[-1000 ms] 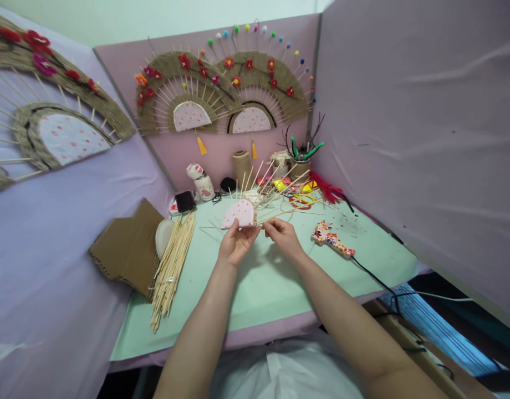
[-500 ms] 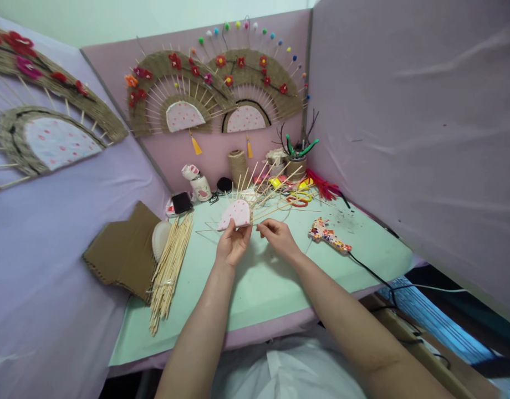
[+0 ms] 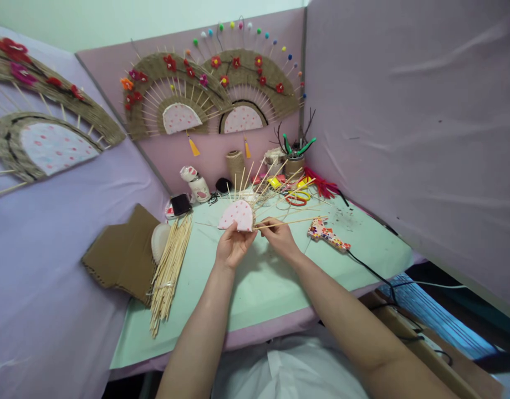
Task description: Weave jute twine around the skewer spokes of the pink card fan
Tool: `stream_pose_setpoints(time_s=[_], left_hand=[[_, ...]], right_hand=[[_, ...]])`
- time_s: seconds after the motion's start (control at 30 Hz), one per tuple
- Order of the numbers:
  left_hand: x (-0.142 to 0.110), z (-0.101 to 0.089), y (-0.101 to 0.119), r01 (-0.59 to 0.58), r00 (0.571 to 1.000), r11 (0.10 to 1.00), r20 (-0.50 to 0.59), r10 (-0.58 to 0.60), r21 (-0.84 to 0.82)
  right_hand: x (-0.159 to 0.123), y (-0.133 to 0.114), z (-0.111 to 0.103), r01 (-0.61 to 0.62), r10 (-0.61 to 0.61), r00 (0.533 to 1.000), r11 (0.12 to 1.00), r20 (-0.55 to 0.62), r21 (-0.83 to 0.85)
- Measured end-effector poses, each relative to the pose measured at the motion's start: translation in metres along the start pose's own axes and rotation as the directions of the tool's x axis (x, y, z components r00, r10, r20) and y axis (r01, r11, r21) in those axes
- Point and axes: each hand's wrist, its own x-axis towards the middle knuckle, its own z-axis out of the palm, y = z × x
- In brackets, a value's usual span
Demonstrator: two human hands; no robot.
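My left hand (image 3: 235, 246) is closed on the lower edge of a small half-round fan (image 3: 237, 215), thumb on its front. Pale fabric with pink dots covers the fan's face, and thin wooden sticks (image 3: 259, 170) spread from its curved rim. At the fan's lower right corner my right hand (image 3: 279, 237) has its fingers pinched together, close to the base of the lowest stick (image 3: 299, 221). That stick passes across the right fingers and points right. What lies between those fingertips is too small to make out.
A bundle of wooden sticks (image 3: 169, 277) and brown cardboard (image 3: 122, 252) lie left. On the right rests a flower-patterned glue gun (image 3: 327, 234) with a black cord. Behind stand a twine spool (image 3: 235, 164), scissors (image 3: 296, 198) and a pot with green-handled pliers (image 3: 295, 160). Finished fans (image 3: 180, 83) hang behind.
The fan has turned clockwise in my left hand, so its lowest stick now swings down across my right fingers. My right hand has stayed near the fan's corner, still pinched.
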Motion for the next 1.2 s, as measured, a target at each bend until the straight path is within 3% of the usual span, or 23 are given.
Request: stream_pose_setpoints(time_s=[0.33, 0.57, 0.7, 0.8, 0.9, 0.97, 1.03, 1.1, 1.2], left_hand=[[0.0, 0.004, 0.013, -0.033, 0.999, 0.999, -0.011, 0.033, 0.006], [0.007, 0.002, 0.021, -0.034, 0.998, 0.999, 0.046, 0.033, 0.016], [0.002, 0.0, 0.017, -0.032, 0.995, 0.999, 0.09, 0.035, -0.038], [-0.003, -0.001, 0.018, -0.04, 0.994, 0.998, 0.099, 0.045, -0.056], [-0.007, -0.002, 0.02, -0.082, 0.993, 0.994, 0.078, 0.088, -0.069], [-0.007, -0.004, 0.021, -0.121, 0.99, 0.99, 0.067, 0.126, -0.076], [-0.006, -0.005, 0.021, -0.154, 0.985, 0.985, 0.06, 0.159, -0.074], [-0.004, -0.005, 0.019, -0.177, 0.982, 0.982, 0.052, 0.18, -0.063], [-0.001, -0.005, 0.015, -0.191, 0.98, 0.98, 0.036, 0.194, -0.056]], right_hand=[[-0.003, -0.002, -0.008, -0.006, 0.009, 0.999, 0.997, 0.051, -0.074], [-0.02, -0.021, -0.012, 0.038, -0.031, 0.998, 0.991, 0.056, -0.131], [-0.034, -0.034, -0.009, 0.109, -0.072, 0.982, 0.971, 0.172, -0.215], [-0.041, -0.038, -0.014, 0.256, -0.158, 0.947, 0.896, 0.279, -0.362], [-0.04, -0.034, -0.038, 0.324, -0.209, 0.94, 0.789, 0.268, -0.522], [-0.038, -0.027, -0.066, 0.269, -0.205, 0.963, 0.736, 0.173, -0.621], [-0.036, -0.016, -0.1, 0.138, -0.173, 0.985, 0.671, 0.028, -0.728], [-0.037, -0.004, -0.131, -0.033, -0.091, 0.991, 0.55, -0.099, -0.834], [-0.041, 0.011, -0.159, -0.228, 0.143, 0.971, 0.338, -0.189, -0.913]])
